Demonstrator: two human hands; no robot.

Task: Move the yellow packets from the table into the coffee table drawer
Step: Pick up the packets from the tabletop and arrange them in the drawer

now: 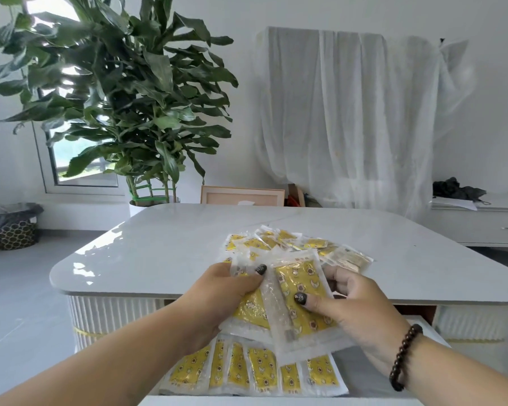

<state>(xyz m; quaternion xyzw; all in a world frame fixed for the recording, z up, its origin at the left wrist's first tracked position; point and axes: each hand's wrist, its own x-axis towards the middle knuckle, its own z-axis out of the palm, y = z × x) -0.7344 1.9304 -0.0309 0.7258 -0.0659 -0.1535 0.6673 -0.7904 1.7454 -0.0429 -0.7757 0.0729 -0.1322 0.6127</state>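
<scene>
A loose pile of yellow packets (294,244) lies on the white coffee table (165,244). Below the table's front edge the drawer (361,370) stands pulled out, with a row of several yellow packets (255,373) laid side by side in it. My left hand (217,294) grips a few packets (251,309) above the drawer, thumb on top. My right hand (361,306) holds one yellow packet (302,300), its thumb pressed on the packet's face and fingers behind. Both hands hover between the table edge and the drawer.
A tall potted plant (123,98) stands behind the table at the left. A picture frame (242,196) leans behind the far edge. A white-draped object (349,112) and a low white cabinet (487,224) are at the right. A lined bin (15,227) sits on the floor at far left.
</scene>
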